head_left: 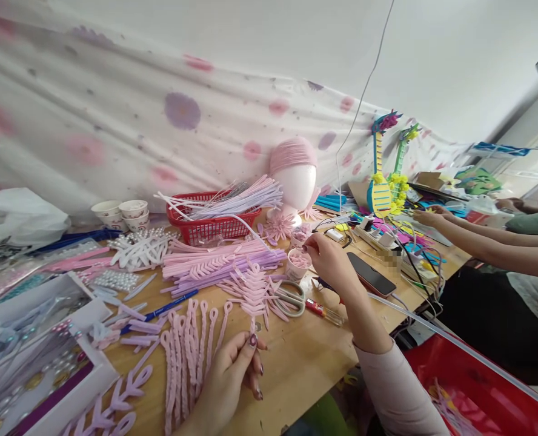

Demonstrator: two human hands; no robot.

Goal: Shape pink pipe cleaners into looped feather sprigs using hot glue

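Observation:
My left hand [232, 378] rests near the front edge of the wooden table [305, 357], fingers curled loosely and pinching the lower end of a pink feather-shaped pipe-cleaner piece [253, 293]. My right hand [326, 257] reaches out over a small paper cup [298, 263] of pink bits, fingertips pinched together above it; what they hold is too small to name. A row of looped pink pipe-cleaner pieces [189, 351] lies beside my left hand.
Scissors [291, 297], a screwdriver [323, 312], a blue pen [171, 306] and a phone [371, 274] lie nearby. A red basket [214, 227] of pipe cleaners and a foam head [296, 178] stand behind. Another person's arms [478, 239] work at the right. Boxes [37, 351] sit left.

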